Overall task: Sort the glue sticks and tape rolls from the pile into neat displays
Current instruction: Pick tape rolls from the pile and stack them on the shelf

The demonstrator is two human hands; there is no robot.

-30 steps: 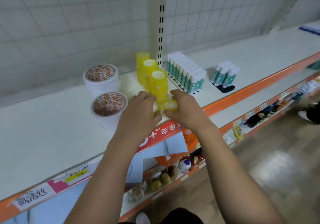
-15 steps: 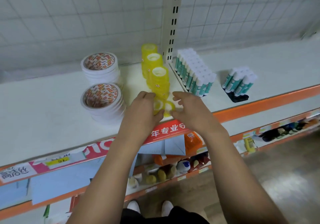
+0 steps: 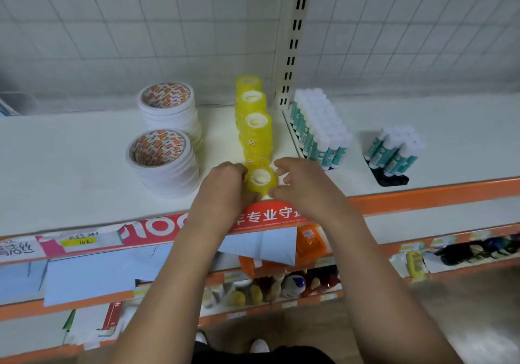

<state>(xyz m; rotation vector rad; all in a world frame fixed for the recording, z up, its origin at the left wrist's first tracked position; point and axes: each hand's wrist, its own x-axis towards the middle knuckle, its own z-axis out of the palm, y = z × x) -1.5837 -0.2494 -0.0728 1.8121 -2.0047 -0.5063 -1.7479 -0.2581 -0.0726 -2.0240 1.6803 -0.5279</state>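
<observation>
The front yellow tape roll (image 3: pixel 261 179) sits at the near edge of the shelf (image 3: pixel 70 166), lying flat with its white core facing up. It is the nearest piece of a line of yellow tape stacks (image 3: pixel 254 127) that runs to the far wire back. The left hand (image 3: pixel 222 186) has its fingers (image 3: pixel 240 168) curled against the roll's left side. The right hand (image 3: pixel 305 187) pinches the right side with its fingers (image 3: pixel 282 173) bent in. The hands hide its lower part, so I cannot tell whether it is one roll or a short stack.

It is likely light and stiff, with a glossy, somewhat slippery wall. A grip across the outer wall from opposite sides, as here, should suit it best. A hard squeeze is not needed.

The taller yellow stack just behind looks touching or nearly so, and a nudge could topple it. The orange shelf lip (image 3: pixel 422 197) is just in front, so there is little room towards the near side.

To the left two white tape stacks (image 3: pixel 164 163) stand near, leaving a narrow lane. To the right the block of glue sticks (image 3: pixel 320 130) stands near. A smaller group of glue sticks (image 3: pixel 394 149) stands further right on a black tray (image 3: pixel 392 180). Open shelf lies at the far left and far right.
</observation>
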